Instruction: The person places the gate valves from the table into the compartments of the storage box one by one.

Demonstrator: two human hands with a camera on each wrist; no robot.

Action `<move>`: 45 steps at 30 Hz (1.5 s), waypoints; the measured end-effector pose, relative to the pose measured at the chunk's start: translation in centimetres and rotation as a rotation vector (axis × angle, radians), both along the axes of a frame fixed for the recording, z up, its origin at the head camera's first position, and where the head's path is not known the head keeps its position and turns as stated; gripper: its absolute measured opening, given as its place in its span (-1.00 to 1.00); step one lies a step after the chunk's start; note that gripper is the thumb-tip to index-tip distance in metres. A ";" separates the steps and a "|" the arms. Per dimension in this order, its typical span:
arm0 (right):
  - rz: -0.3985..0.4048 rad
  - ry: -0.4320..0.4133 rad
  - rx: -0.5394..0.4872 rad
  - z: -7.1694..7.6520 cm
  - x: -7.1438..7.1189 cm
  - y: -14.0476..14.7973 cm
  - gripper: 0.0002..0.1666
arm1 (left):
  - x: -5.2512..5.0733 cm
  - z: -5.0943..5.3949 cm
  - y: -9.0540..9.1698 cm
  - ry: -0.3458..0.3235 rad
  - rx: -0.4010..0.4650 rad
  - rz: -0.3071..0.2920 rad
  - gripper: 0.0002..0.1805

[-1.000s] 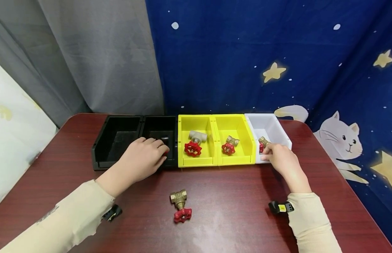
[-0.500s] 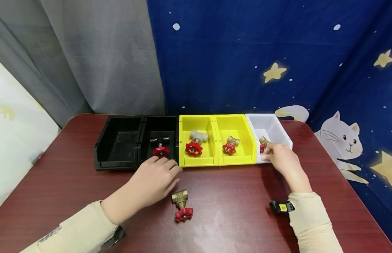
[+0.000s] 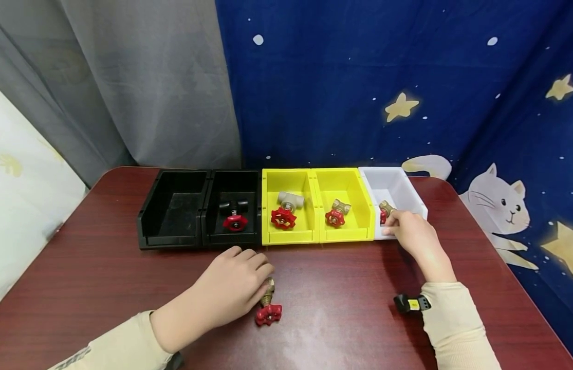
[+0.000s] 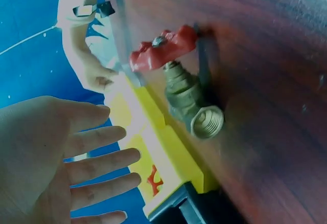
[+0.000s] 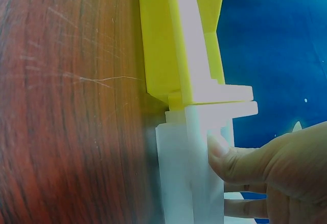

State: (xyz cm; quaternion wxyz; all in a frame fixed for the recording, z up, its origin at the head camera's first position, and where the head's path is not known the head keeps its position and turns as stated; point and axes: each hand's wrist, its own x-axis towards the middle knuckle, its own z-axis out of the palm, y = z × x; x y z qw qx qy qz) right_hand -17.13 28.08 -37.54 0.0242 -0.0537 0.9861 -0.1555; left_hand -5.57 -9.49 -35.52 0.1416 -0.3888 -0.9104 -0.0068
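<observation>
On the table lies a brass gate valve [image 3: 267, 308] with a red handwheel. My left hand [image 3: 235, 282] is over its brass body and partly hides it in the head view. In the left wrist view the left fingers [image 4: 104, 165] are straight and spread, apart from the valve. My right hand [image 3: 414, 234] holds the front wall of the white bin [image 3: 397, 185], thumb outside and fingers inside. A small brass valve with a red wheel [image 3: 384, 213] lies in that bin, close to the right fingertips.
Left of the white bin stand two yellow bins [image 3: 290, 236], one with a grey valve [image 3: 286, 208], the other with a brass valve [image 3: 337, 211]. Farther left are two black bins [image 3: 175, 240]; the inner one holds a black valve [image 3: 234, 218] with a red wheel.
My left hand has withdrawn from the inner black bin, uncovering the black valve there, and moved toward me and right to the brass valve on the table. The right hand has stayed put.
</observation>
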 end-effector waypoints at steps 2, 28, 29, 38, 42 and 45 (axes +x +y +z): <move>0.001 0.001 0.000 0.0 0.0 0.0 -0.87 | 0.2 -0.2 0.1 -0.010 0.005 -0.010 -0.81; -0.001 0.005 0.002 -0.1 0.0 0.1 -0.89 | 1.3 -3.7 0.5 -0.189 -0.176 0.018 -0.28; 0.001 0.007 0.002 -0.1 0.0 0.1 -0.89 | 1.4 -3.7 0.5 -0.197 -0.185 0.020 -0.27; 0.003 0.003 0.003 -0.1 0.0 0.1 -0.89 | 1.3 -4.1 0.6 -0.205 -0.211 0.018 -0.24; 0.004 0.006 0.007 -0.1 0.0 0.2 -0.89 | 1.4 -4.3 0.6 -0.201 -0.203 0.018 -0.25; 0.004 0.005 0.006 -0.1 0.0 0.1 -0.88 | 1.4 -4.4 0.5 -0.201 -0.188 0.014 -0.25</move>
